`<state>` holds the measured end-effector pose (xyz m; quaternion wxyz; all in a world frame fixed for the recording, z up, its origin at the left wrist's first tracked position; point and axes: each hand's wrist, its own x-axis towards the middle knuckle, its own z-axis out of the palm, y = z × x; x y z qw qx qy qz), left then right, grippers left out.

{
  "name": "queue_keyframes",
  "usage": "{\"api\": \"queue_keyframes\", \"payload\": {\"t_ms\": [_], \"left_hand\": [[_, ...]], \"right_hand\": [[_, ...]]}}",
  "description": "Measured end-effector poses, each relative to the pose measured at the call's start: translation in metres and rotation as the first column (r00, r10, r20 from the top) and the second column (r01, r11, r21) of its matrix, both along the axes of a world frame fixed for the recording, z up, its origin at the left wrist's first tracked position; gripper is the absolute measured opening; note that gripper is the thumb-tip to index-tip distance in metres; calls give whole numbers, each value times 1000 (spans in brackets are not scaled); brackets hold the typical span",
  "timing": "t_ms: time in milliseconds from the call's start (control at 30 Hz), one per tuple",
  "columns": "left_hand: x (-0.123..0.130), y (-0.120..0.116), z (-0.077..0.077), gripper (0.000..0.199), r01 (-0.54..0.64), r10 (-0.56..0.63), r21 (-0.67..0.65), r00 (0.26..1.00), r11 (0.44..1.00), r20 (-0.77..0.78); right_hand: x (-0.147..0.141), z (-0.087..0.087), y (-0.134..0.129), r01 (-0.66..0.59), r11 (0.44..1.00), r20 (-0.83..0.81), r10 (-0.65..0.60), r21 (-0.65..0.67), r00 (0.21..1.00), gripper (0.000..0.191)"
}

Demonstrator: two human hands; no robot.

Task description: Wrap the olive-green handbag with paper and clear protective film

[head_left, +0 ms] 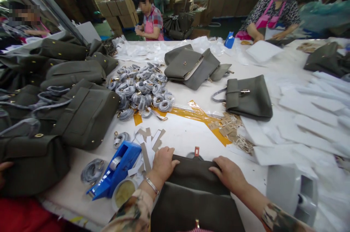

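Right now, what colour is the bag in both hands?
The bag is dark grey-green, seen in the head view.

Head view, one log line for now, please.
left hand: holds flap; right hand: holds flap; bag: flap open; dispenser: left of bag

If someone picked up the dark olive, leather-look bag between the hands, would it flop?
The dark olive, leather-look bag probably bends at its flap, which is folded open with the left hand and right hand at its far corners. The rest may keep some shape, as it looks fairly smooth and flat.
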<state>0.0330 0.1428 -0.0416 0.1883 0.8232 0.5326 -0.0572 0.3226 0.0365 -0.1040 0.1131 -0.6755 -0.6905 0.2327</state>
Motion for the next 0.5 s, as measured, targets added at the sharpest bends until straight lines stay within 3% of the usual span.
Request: {"api": "queue_keyframes", "payload": {"t_ms": [67, 133, 200, 267, 367, 500], "left_hand": [[10, -4, 3, 39, -33, 34, 55, 999, 998, -20], [16, -21, 10, 22, -5, 5, 103, 1000, 995, -6], [18, -44, 15, 22, 101, -108, 89, 991, 991, 75], [19, -67, 17, 18, 236, -229, -16, 953, 972, 199], [19, -90, 11, 31, 288, -247, -206, 947, 935, 203], [24, -98, -1, 41, 134, -123, -284, 991, 949, 53]], "right_hand": [[0, -8, 5, 56, 998, -5, -56, -10, 998, 26], [0, -14, 3, 96, 995, -18, -96, -7, 995, 28], [-1, -17, -2, 101, 994, -18, -101, 38, 995, 28], [-2, -15, -7, 105, 985, 6, -107, 137, 994, 29], [-9, 3, -13, 85, 940, 68, -114, 332, 991, 34], [-30, 43, -27, -57, 886, 30, 48, 460, 998, 21]]}}
